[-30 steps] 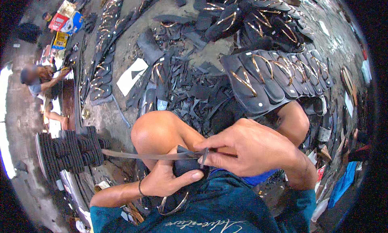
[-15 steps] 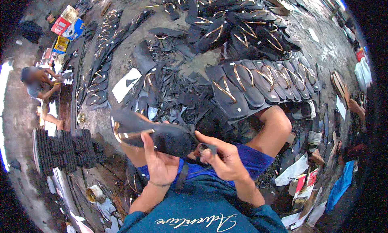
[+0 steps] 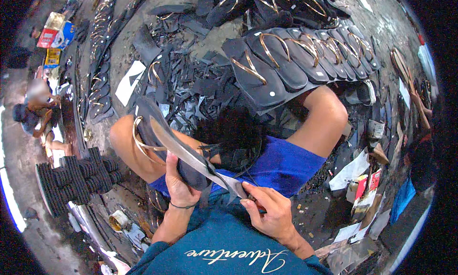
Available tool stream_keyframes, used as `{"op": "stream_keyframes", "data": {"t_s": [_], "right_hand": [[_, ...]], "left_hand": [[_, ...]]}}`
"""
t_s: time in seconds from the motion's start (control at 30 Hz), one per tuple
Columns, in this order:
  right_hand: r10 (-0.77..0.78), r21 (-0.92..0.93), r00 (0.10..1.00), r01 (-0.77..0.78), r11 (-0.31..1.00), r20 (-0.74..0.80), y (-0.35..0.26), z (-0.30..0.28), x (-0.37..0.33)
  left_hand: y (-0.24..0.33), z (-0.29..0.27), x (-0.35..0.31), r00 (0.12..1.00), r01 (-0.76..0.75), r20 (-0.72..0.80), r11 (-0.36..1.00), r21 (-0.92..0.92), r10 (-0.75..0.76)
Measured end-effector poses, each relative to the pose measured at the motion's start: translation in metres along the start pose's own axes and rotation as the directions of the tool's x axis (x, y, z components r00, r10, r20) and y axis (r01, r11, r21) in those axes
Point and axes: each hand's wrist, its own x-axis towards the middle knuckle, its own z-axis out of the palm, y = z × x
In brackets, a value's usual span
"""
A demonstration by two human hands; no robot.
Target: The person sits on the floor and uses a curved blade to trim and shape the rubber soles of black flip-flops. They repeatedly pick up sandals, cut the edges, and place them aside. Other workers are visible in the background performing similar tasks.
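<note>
Sandal in hand: one, black with a gold strap (image 3: 190,174), tilted above the left thigh.
Left hand: one (image 3: 183,191), its grip closed on the sandal near the lower end, thumb up along the side, fingers mostly hidden behind.
Strip: one, long, grey-black (image 3: 181,148), running along the sandal toward the other hand.
Right hand: one (image 3: 271,210), thumb and forefinger pinching the strip's end.
Row of sandals: at least six (image 3: 253,81), gold-strapped, side by side beyond the right knee.
Heap of sandals: several (image 3: 269,5) at the top, overlapping too much to count.
Black bundle: one, ridged (image 3: 78,182), at left.
Cartons: two, one red and blue (image 3: 56,36), one yellow (image 3: 52,58); contents hidden.
Tub: one, small and round (image 3: 118,220), contents unclear.
</note>
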Motion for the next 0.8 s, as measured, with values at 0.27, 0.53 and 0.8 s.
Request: {"op": "stream_keyframes", "data": {"t_s": [0.27, 0.53, 0.8], "right_hand": [[0.053, 0.152, 0.990, -0.072, 0.986, 0.129, -0.009, 0.030, 0.030], [0.208, 0.589, 0.878, -0.448, 0.672, 0.431, -0.007, 0.002, 0.127], [0.092, 0.910, 0.992, 0.041, 0.413, -0.086, -0.039, -0.048, 0.174]], "left_hand": [[-0.011, -0.024, -0.012, 0.995, 0.034, -0.100, 0.994, 0.100, -0.024], [-0.004, 0.009, 0.039, 0.971, -0.105, 0.232, 0.969, 0.222, 0.052], [-0.094, 0.106, 0.122, 0.740, 0.355, 0.592, 0.933, 0.059, -0.319]]}}
